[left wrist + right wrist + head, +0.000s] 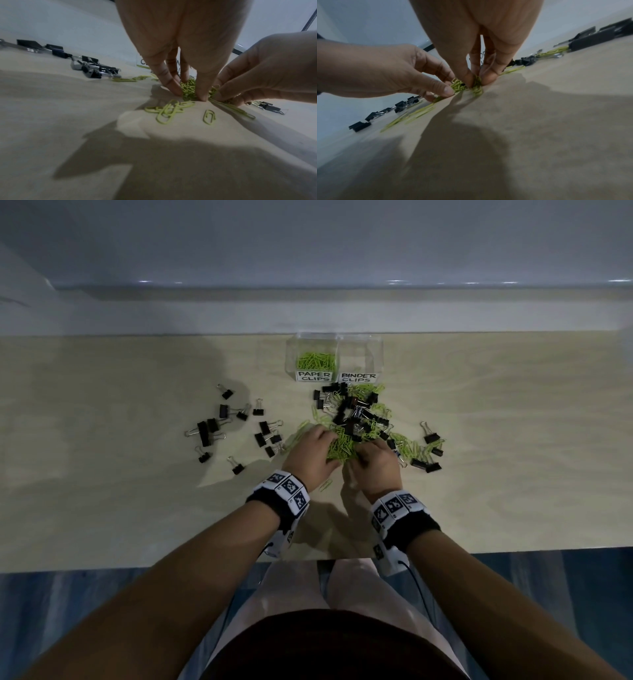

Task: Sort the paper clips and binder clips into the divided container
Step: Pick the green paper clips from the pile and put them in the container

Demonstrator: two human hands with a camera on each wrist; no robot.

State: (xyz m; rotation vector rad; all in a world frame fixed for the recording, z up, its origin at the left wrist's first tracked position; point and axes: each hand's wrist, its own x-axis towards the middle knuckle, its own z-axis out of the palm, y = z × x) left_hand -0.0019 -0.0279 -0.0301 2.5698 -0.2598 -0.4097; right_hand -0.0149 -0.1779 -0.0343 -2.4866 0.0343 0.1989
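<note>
A heap of green paper clips (340, 448) lies between my two hands on the wooden table (120, 491). My left hand (313, 451) and right hand (373, 462) both pinch at this heap with curled fingers. In the left wrist view my left fingertips (176, 90) press into the green paper clips (188, 89). In the right wrist view my right fingertips (469, 81) pinch a clump of paper clips (476, 86). The clear divided container (337, 357) stands behind, with green clips in its PAPER CLIPS side; its BINDER CLIPS side looks bare.
A mixed pile of black binder clips (352, 412) and green clips lies just in front of the container. Several black binder clips (236, 429) are scattered to the left and a few (428, 453) to the right. A loose paper clip (209, 118) lies near my wrist.
</note>
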